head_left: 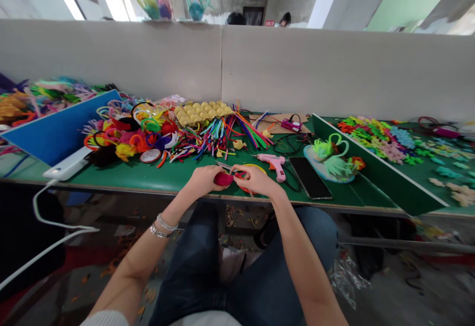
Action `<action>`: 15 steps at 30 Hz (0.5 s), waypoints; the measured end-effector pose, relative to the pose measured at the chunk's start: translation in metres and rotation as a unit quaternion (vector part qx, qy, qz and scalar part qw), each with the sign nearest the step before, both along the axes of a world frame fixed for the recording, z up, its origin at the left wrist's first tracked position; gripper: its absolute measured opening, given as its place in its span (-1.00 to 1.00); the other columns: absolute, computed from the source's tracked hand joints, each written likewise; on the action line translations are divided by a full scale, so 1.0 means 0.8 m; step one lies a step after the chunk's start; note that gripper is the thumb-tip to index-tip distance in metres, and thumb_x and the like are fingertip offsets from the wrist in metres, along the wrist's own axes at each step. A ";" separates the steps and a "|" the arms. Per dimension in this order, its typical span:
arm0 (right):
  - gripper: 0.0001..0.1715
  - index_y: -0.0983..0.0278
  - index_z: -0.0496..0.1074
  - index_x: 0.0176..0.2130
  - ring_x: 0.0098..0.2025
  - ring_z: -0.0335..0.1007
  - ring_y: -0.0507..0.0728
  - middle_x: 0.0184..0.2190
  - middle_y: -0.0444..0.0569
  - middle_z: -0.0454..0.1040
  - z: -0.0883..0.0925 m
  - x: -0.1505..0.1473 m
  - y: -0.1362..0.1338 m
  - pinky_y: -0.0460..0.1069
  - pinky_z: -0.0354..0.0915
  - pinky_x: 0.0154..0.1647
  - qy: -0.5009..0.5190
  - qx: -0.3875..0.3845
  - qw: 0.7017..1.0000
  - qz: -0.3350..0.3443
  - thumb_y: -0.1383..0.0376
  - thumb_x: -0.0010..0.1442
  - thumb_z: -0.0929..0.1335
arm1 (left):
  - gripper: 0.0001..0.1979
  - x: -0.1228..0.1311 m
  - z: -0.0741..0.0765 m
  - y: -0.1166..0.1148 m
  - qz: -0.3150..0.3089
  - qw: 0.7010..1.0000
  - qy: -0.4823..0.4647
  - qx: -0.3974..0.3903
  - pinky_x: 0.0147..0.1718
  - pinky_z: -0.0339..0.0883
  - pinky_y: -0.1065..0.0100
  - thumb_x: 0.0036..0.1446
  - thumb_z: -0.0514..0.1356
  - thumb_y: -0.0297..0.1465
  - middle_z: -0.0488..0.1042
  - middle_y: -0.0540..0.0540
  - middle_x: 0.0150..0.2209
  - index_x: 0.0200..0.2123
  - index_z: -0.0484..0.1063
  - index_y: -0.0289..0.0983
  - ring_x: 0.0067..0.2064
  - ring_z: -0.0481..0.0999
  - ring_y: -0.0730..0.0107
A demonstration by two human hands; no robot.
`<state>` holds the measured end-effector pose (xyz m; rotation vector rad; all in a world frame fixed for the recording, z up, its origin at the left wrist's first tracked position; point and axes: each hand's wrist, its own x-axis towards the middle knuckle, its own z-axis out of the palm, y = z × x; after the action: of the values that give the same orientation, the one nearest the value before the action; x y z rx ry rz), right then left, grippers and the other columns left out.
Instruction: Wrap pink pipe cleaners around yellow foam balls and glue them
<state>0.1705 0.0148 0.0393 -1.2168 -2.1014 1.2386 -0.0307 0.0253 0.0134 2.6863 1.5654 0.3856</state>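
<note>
At the table's front edge my left hand point(204, 179) is closed around a magenta, rounded fuzzy piece point(223, 179). My right hand point(255, 179) is beside it, thumb and fingers pinched together at the piece's right side. What sits in that pinch is too small to make out. Under the right hand lie red-orange material point(243, 186) and a yellow rim point(262, 168), both partly hidden by the fingers. Scissors point(227, 166) lie just beyond the hands. A pink glue gun point(273, 163) rests right of my right hand.
Right of the glue gun lie a black phone point(309, 177) and a tray with green fuzzy baskets point(336, 160). Loose pipe cleaners point(218, 135), a yellow egg carton point(202, 112) and a pile of fuzzy pieces point(137, 130) fill the back. Blue point(67, 128) and green point(378, 167) dividers flank the place.
</note>
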 end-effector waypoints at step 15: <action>-0.61 0.27 0.30 -0.04 -0.79 0.10 -0.07 -0.77 -0.32 0.20 -0.001 0.002 0.001 -0.18 0.01 -0.73 -0.009 -0.011 1.000 0.003 0.19 0.14 0.24 | -0.60 -0.009 -0.006 0.010 -0.055 0.998 -0.013 0.032 -0.42 0.24 0.39 -0.11 0.24 -0.08 0.55 -0.08 -0.31 -0.25 0.44 -0.21 -0.28 0.53 0.24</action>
<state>0.1720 0.0157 0.0388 -1.2355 -2.1114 1.2616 -0.0375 0.0334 0.0083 2.7879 1.4143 0.4733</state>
